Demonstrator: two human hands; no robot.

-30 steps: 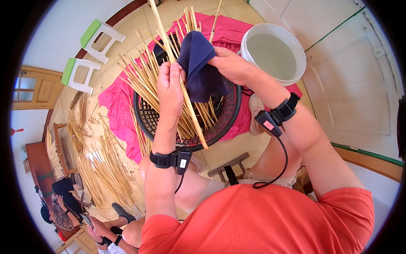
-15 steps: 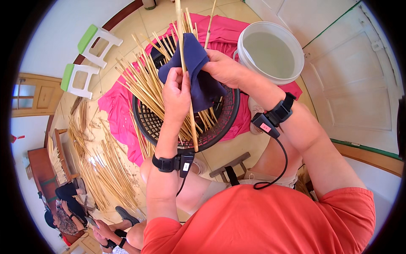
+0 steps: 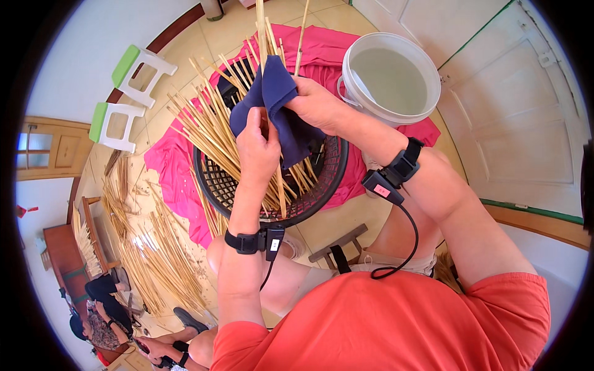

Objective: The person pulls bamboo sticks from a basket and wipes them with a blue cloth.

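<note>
My left hand grips a long pale bamboo stick that runs up past the top of the picture and down over the black basket. My right hand holds a dark blue cloth wrapped around that stick, just above my left hand. Several more bamboo sticks lie fanned in the basket, which stands on a pink sheet.
A white bucket of water stands right of the basket. Two green-and-white stools are at the left by the wall. More sticks lie on the floor at lower left, beside another seated person. A white door is at right.
The held stick has swung from a slant to near upright. Both hands and the cloth have shifted slightly along it, the cloth staying wrapped around the stick.
</note>
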